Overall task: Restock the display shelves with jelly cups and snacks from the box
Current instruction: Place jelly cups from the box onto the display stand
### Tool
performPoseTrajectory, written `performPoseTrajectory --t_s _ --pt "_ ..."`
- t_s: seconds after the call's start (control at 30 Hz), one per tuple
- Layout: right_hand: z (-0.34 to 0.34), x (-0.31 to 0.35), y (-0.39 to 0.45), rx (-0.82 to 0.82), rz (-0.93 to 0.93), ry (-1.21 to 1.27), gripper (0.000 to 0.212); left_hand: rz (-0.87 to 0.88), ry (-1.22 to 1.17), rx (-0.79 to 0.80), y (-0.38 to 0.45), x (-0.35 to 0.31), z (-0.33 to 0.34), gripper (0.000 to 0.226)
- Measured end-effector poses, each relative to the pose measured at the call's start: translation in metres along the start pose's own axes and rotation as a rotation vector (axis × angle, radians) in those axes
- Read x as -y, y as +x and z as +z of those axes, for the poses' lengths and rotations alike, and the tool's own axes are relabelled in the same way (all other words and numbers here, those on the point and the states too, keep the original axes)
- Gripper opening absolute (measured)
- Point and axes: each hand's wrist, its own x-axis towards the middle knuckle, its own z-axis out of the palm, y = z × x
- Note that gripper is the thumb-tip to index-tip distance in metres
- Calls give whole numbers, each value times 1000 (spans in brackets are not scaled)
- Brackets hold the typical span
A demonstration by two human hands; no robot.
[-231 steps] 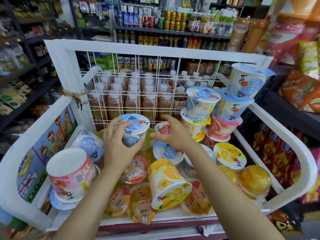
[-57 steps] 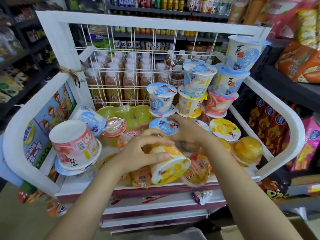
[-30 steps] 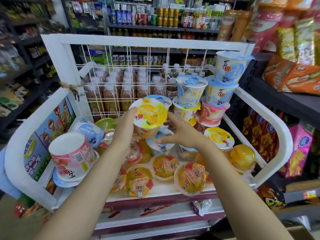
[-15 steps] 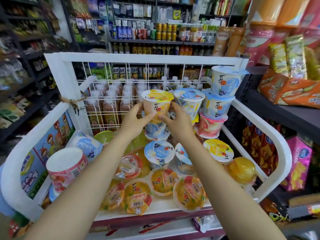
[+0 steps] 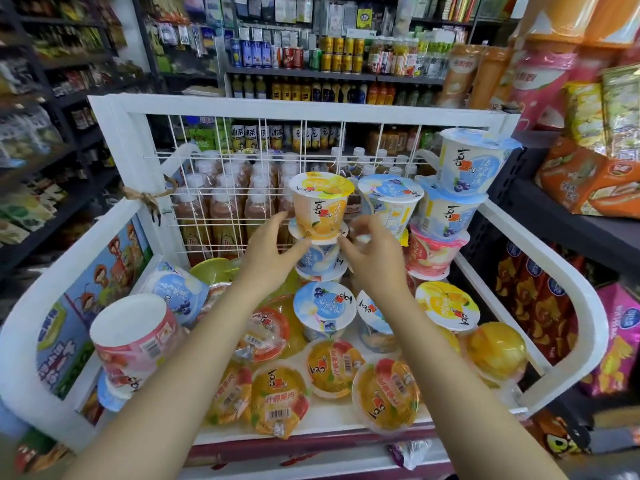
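Nearest the front lip of the white display bin (image 5: 568, 306), flat orange jelly cups (image 5: 278, 396) lie on their sides or faces in a loose row, not yet tidied. Just behind them two blue-lidded cups (image 5: 323, 308) stand upright. Past those, both forearms reach to the middle of the bin, where a yellow-lidded jelly cup (image 5: 320, 206) now sits upright on top of a blue cup (image 5: 318, 259); half a second ago both hands were carrying it there, and a second ago it was tilted, lid toward the camera, lower down. The left hand (image 5: 268, 251) and the right hand (image 5: 375, 258) flank the seam between the two cups with fingers loosely spread, touching at most by the fingertips; neither holds anything. So the stack has grown by one, beside the taller columns at the right, and the hands look free for the next cup. Behind the wire back panel (image 5: 242, 188) stand bottled drinks.
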Motion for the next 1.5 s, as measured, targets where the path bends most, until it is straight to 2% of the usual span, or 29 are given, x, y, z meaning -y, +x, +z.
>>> performPoseTrajectory --t_s 0.03,0.1,0.2,0.27,0.43,0.67,0.93,1.1,1.2,1.33,1.5 --pt "-2 -8 -9 36 -8 -25 20 6 78 -13 -13 6 -3 61" --pt "-2 -21 -26 263 26 -47 27 28 234 14 -38 21 -5 51" --pt "2 -28 -41 648 74 -233 76 12 458 130 -57 40 -3 48" --pt "6 -25 -47 719 53 -345 95 -14 539 182 -59 44 -1 51" --pt "16 -30 -54 606 -6 -392 92 19 549 193 -59 48 2 41" --pt "15 -37 -55 564 -37 -337 83 13 498 156 -59 51 1 30" --pt "28 -44 -61 424 -106 -457 96 3 355 68 -65 51 -5 20" --pt "28 -44 -64 381 -186 -404 91 96 263 30 -68 57 -6 18" --pt "30 -42 -70 394 -166 -372 82 125 237 -2 -79 60 -12 33" --pt "38 -41 -74 372 -208 -471 78 151 404 176 -92 68 -18 63" --pt "42 -39 -73 261 -229 -491 63 186 465 177 -94 69 -15 67"
